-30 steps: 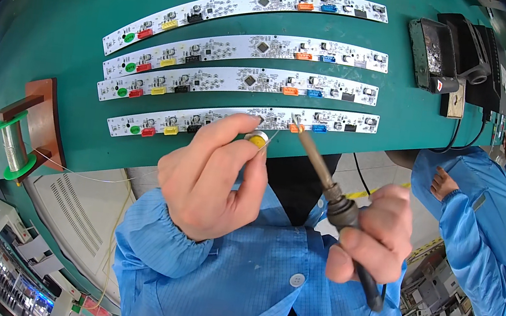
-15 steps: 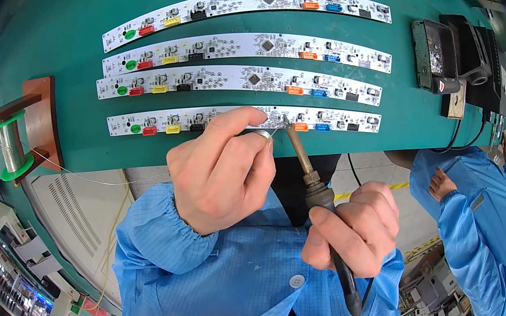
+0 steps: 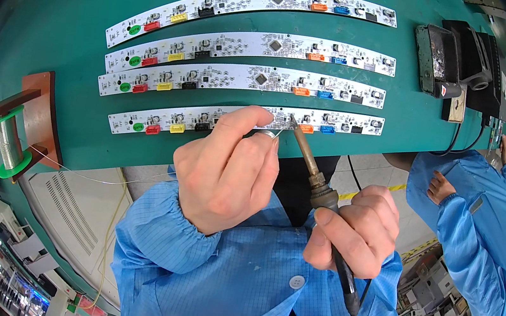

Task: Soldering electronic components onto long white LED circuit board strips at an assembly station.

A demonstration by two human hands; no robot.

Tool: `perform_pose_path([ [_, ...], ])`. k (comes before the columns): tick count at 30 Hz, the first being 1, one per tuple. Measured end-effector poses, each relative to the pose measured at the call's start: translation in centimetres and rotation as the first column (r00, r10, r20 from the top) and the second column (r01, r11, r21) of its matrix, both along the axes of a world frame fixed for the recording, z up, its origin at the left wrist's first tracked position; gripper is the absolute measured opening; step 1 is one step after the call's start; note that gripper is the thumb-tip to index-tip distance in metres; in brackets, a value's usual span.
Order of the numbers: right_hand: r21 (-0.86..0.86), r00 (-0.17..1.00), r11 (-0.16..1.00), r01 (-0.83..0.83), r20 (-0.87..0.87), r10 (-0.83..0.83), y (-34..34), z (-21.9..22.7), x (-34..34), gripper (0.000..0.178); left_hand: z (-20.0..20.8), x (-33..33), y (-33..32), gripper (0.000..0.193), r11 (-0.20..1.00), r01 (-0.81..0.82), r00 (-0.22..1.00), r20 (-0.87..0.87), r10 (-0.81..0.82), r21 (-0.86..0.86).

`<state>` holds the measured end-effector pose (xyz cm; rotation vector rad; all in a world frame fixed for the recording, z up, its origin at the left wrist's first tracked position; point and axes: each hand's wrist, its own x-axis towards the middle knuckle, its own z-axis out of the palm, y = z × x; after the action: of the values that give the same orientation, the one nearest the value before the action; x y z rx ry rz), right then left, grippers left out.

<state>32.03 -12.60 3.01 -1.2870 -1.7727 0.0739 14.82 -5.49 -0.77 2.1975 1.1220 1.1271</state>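
Observation:
My right hand (image 3: 358, 229) is wrapped round the dark handle of a soldering iron (image 3: 326, 197). The iron's tip meets the nearest long, curved white circuit board (image 3: 372, 126), just left of its orange connector (image 3: 306, 128). Between the fingers of my left hand (image 3: 222, 173), a thin solder wire (image 3: 280, 133) is pinched, its end close to the iron's tip. That hand covers part of the board's front edge, and its index finger reaches onto the board. Three similar boards (image 3: 234, 82) (image 3: 184, 53) (image 3: 248, 2) lie beyond it, with red, yellow, black, orange and blue connectors.
A solder spool (image 3: 8, 145) with green flanges sits on a brown stand (image 3: 47, 118) at the left; its wire trails toward my left hand. An iron holder (image 3: 435, 57) and black equipment (image 3: 470, 59) occupy the green table's right side. At right, a co-worker in blue (image 3: 479, 232) is close by.
The iron's tip has shifted slightly farther onto the nearest board, with my left hand moving a little right alongside. Both grips stay the same; the whole view has shifted slightly.

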Motion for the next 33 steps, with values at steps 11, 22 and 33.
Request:
perform_pose_path([
  [11, -0.010, 1.000, 1.000, 0.009, 0.010, -0.009, -0.3, -0.1, -0.4, 0.029, -0.3, 0.0, 0.0, 0.017, 1.000, -0.010, 1.000, -0.022, 0.011, 0.010],
  [22, -0.019, 0.999, 1.000, 0.018, -0.031, -0.019, 0.0, 0.0, -0.6, 0.025, 0.2, 0.3, 0.0, 0.017, 0.998, -0.019, 1.000, -0.022, 0.018, -0.058],
  [33, 0.214, 0.988, 0.965, 0.150, 0.015, -0.157, -0.3, -1.1, 5.9, 0.022, 0.5, 0.3, -0.1, 0.018, 0.996, -0.031, 1.000, -0.003, 0.031, -0.081],
])
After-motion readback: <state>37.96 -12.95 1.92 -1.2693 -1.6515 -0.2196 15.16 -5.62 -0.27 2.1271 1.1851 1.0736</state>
